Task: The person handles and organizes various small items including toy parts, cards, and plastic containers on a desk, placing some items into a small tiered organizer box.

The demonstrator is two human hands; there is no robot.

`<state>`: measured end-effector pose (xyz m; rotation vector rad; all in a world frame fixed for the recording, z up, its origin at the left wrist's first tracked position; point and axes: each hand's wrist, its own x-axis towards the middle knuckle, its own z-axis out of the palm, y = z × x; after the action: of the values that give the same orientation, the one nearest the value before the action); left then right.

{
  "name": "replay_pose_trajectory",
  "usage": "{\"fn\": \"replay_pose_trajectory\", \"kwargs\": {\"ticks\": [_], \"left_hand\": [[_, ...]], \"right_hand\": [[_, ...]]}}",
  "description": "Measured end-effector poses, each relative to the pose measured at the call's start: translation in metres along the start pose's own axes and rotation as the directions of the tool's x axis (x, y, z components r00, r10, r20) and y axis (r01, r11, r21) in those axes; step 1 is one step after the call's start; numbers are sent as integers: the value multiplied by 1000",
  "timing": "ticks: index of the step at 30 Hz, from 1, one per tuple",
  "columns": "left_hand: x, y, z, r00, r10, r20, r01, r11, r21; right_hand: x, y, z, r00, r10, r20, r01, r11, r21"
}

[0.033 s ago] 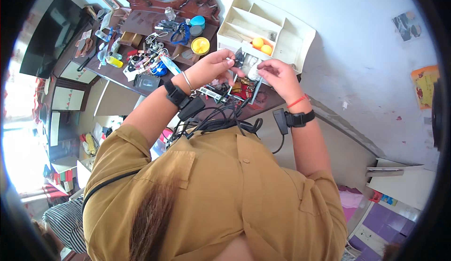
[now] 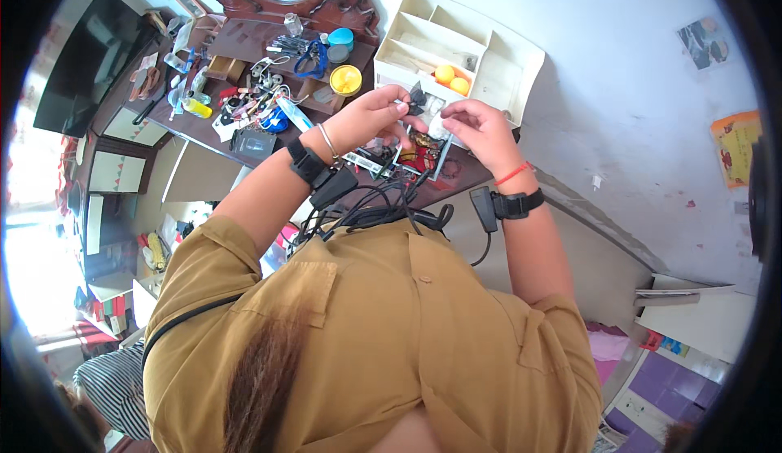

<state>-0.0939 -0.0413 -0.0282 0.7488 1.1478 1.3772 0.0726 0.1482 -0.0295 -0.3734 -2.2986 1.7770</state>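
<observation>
My left hand [image 2: 380,117] is closed in a pinch on a small dark grey, crumpled-looking piece [image 2: 416,96], too small to name. Close by on the right, my right hand [image 2: 482,134] has its thumb and fingertips together at a small white bundle [image 2: 438,125], whose kind I cannot make out. Both hands are above an open drawer-like tray [image 2: 446,160] of small red and dark items, in front of a cream compartment box [image 2: 515,55]. Two orange balls [image 2: 459,85] sit in one of the box's compartments.
The dark dresser [image 2: 244,36] carries a yellow round tub [image 2: 345,80], a blue-lidded jar [image 2: 341,37], a yellow bottle [image 2: 196,107] and tangled small items. Black cables [image 2: 383,204] hang between my forearms. A wall [image 2: 619,70] rises to the right; a person in striped clothing [image 2: 114,388] is at lower left.
My right hand has shifted very slightly left, toward my left hand. The left hand keeps its pinch on the dark piece.
</observation>
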Motion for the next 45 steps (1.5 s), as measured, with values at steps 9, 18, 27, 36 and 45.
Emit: {"fn": "replay_pose_trajectory", "kwargs": {"ticks": [9,18,27,36,45], "left_hand": [[31,-16,30,1000,3,11,-3,1000,7],[40,-35,12,974,210,-90,-159,904,396],[39,-81,-7,991,115,-65,-10,555,832],[34,-100,-22,992,61,-108,59,533,844],[-14,-106,-88,878,210,-431,273,520,809]], "right_hand": [[0,-11,3,999,36,-13,-31,964,264],[-3,17,3,995,78,62,-81,995,58],[-6,65,32,950,310,32,-285,907,-311],[-6,76,52,945,326,-1,-280,812,-512],[4,66,72,979,194,62,-63,578,-813]]}}
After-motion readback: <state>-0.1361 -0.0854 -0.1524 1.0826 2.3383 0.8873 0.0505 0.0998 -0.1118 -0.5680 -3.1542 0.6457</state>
